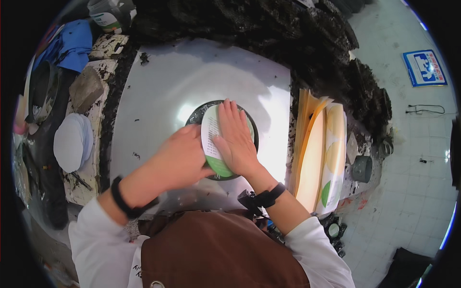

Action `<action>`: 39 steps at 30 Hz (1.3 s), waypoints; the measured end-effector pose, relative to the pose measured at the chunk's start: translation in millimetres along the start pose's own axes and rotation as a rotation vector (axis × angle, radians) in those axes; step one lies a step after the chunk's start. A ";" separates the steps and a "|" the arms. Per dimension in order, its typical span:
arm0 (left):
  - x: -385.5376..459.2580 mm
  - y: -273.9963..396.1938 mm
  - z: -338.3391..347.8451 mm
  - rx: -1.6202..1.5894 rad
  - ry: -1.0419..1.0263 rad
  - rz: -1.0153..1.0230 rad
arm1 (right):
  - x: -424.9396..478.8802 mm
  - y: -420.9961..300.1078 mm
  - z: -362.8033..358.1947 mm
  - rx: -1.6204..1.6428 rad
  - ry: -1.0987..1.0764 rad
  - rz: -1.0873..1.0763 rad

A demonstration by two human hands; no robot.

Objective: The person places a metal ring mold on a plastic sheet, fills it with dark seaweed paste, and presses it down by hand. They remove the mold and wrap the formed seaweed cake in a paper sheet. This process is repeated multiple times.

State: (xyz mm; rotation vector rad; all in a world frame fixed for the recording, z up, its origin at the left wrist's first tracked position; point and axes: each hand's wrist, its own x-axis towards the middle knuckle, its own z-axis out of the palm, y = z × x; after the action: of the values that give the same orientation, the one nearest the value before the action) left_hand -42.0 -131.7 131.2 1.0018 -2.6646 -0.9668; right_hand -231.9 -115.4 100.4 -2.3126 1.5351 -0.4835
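A round dark item (197, 114) in shiny clear wrap lies on the pale smooth board (155, 93) before me. Over it sits a round white-and-green paper label (211, 142) with printed writing, its left edge standing up somewhat. My right hand (235, 138) presses flat on the label, fingers straight and close together. At the label's left edge is my left hand (183, 151), blurred and curled, its thumb low by the item's rim. The label hides most of its fingertips, and it appears to grip that edge.
Right of the board stand curved label sheets (333, 144) and orange-yellow paper (304, 144). At left lie a stack of white discs (72, 144), a stone block (86, 88) and blue cloth (74, 43). Dark crumbly material (234, 21) borders the far side. A grey ring (362, 169) stands farther right.
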 end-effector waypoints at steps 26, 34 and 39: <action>9.9 -76.4 -24.5 -0.182 0.218 -0.281 | -19.0 -19.1 -3.8 -0.290 -0.040 -0.292; 4.8 131.7 -19.5 -0.023 0.108 -0.073 | -41.7 8.3 3.2 -0.054 0.103 -0.174; -41.9 20.5 10.9 -0.732 0.606 -0.242 | -79.8 49.7 7.2 1.718 0.078 0.815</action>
State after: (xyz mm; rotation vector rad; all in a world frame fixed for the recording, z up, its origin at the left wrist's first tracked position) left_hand -24.5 -87.8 139.1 1.1794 -1.5432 -1.2796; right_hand -298.3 -59.3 64.0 -0.3483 1.0471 -1.0225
